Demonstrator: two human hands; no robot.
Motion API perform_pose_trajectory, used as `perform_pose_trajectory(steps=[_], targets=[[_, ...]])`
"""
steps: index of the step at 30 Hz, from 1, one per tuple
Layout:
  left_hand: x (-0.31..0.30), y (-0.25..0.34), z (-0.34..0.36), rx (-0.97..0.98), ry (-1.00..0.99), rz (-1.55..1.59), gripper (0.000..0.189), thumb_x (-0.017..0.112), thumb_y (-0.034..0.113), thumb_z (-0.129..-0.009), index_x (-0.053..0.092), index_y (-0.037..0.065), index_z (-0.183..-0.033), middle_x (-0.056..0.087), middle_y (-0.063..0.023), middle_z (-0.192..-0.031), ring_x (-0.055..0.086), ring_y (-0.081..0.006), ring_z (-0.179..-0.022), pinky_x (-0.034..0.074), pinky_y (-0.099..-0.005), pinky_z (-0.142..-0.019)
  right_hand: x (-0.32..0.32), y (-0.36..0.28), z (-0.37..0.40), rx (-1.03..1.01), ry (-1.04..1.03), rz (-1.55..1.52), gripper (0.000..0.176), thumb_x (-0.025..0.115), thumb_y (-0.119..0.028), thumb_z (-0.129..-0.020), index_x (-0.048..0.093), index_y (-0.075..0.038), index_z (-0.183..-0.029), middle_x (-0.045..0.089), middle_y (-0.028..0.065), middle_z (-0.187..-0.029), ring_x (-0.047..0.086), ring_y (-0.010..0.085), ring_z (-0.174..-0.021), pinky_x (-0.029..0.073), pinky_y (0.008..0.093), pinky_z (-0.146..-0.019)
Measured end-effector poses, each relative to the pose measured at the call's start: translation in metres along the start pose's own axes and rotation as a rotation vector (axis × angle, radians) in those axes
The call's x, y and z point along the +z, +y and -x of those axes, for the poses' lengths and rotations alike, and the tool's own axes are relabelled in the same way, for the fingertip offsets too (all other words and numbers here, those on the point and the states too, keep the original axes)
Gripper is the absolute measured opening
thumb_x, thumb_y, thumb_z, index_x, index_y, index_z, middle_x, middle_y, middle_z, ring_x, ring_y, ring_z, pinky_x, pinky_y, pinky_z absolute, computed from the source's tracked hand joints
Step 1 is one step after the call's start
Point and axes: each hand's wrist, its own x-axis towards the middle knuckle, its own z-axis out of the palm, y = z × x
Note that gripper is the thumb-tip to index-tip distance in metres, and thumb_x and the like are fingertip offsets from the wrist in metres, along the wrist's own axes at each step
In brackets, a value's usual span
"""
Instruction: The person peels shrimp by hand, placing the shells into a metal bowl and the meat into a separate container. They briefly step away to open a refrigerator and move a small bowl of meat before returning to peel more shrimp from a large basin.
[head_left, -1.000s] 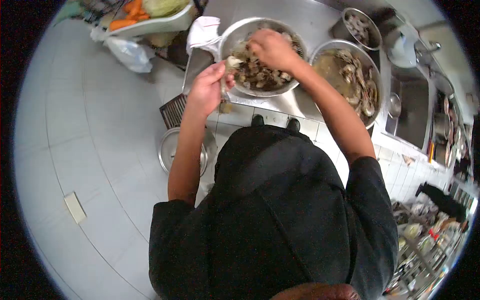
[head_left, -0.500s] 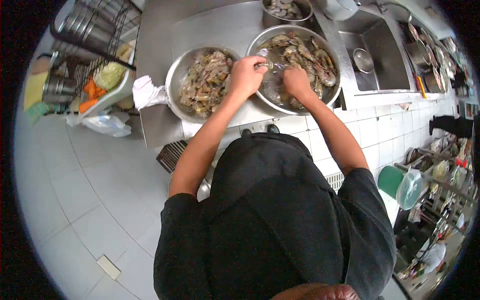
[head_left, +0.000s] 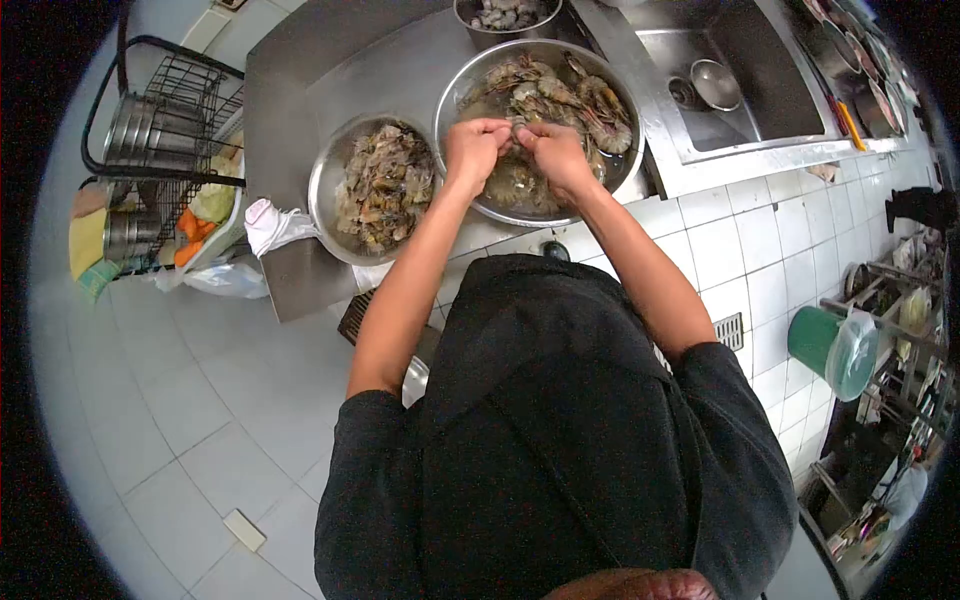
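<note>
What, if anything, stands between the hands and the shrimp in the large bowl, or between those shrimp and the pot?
Nothing visible separates the left hand and right hand, meeting above the bowl, from the shrimp. Toward the pot behind, only the two rims intervene.

On my screen, the right hand [head_left: 560, 158] is now out of the bowl of shells [head_left: 321, 190] and over the shrimp bowl [head_left: 452, 105]. The left hand [head_left: 476, 155] is over there too. The gap between their fingers is gone. My view is turned, so a green bucket [head_left: 812, 337] now shows.
</note>
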Motion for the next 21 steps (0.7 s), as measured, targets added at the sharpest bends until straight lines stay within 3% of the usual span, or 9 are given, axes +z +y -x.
perform_pose_trajectory(steps=[2, 5, 6, 10, 14, 17, 21], targets=[[0.009, -0.002, 0.006, -0.047, 0.045, 0.169, 0.018, 0.06, 0.006, -0.089, 0.067, -0.006, -0.101, 0.068, -0.0085, -0.086, 0.062, -0.0133, -0.073, 0.051, -0.0235, -0.063, 0.003, 0.007, -0.004, 0.01, 0.026, -0.193, 0.028, 0.071, -0.014, -0.078, 0.066, 0.009, -0.093, 0.067, 0.0137, -0.075, 0.059, 0.0137, -0.067, 0.047, 0.0287, -0.063], [0.018, -0.009, 0.011, -0.116, 0.138, 0.317, 0.018, 0.06, 0.006, -0.09, 0.065, -0.008, -0.101, 0.067, -0.01, -0.088, 0.062, -0.0137, -0.074, 0.052, -0.0243, -0.063, 0.005, 0.013, -0.008, -0.124, 0.048, 0.082, 0.032, 0.072, -0.017, -0.075, 0.066, 0.008, -0.095, 0.067, 0.0154, -0.077, 0.062, 0.0179, -0.068, 0.048, 0.0298, -0.064], [0.018, -0.011, 0.012, -0.148, 0.136, 0.367, 0.018, 0.06, 0.007, -0.09, 0.065, -0.007, -0.101, 0.066, -0.0099, -0.089, 0.063, -0.0137, -0.077, 0.053, -0.0254, -0.067, 0.003, -0.001, 0.0, -0.21, 0.039, 0.266, 0.034, 0.071, -0.017, -0.074, 0.066, 0.007, -0.098, 0.067, 0.0205, -0.082, 0.066, 0.0283, -0.073, 0.05, 0.035, -0.069], [0.007, -0.01, 0.024, -0.184, 0.103, 0.507, 0.02, 0.061, 0.01, -0.09, 0.064, -0.006, -0.1, 0.064, -0.0076, -0.086, 0.062, -0.0139, -0.079, 0.051, -0.0247, -0.07, 0.008, -0.013, 0.009, -0.401, 0.037, 0.505, 0.025, 0.066, -0.012, -0.073, 0.067, 0.004, -0.093, 0.064, 0.0244, -0.085, 0.061, 0.042, -0.086, 0.048, 0.0467, -0.078], [0.009, -0.013, 0.035, -0.151, 0.156, 0.552, 0.022, 0.065, 0.008, -0.087, 0.064, -0.008, -0.102, 0.065, -0.0083, -0.086, 0.061, -0.013, -0.072, 0.047, -0.0236, -0.059, 0.012, -0.025, 0.019, -0.565, -0.073, 0.628, 0.025, 0.063, -0.008, -0.074, 0.069, -0.001, -0.096, 0.064, 0.0219, -0.093, 0.061, 0.0403, -0.089, 0.049, 0.045, -0.08], [0.003, -0.027, 0.032, -0.107, 0.166, 0.445, 0.016, 0.06, 0.008, -0.09, 0.064, -0.003, -0.102, 0.064, -0.0043, -0.083, 0.061, -0.0109, -0.073, 0.048, -0.0224, -0.063, 0.015, -0.023, 0.022, -0.533, -0.121, 0.556, 0.022, 0.063, -0.008, -0.074, 0.069, -0.001, -0.094, 0.064, 0.0207, -0.091, 0.06, 0.0399, -0.088, 0.048, 0.045, -0.081], [0.0, -0.014, 0.045, -0.062, 0.074, 0.404, 0.025, 0.057, 0.007, -0.092, 0.061, -0.005, -0.114, 0.066, -0.0088, -0.097, 0.064, -0.0142, -0.085, 0.053, -0.0252, -0.072, -0.007, -0.025, 0.002, -0.653, -0.167, 0.672, 0.021, 0.068, -0.015, -0.072, 0.071, -0.003, -0.089, 0.064, 0.0226, -0.089, 0.059, 0.0425, -0.086, 0.049, 0.047, -0.077]])
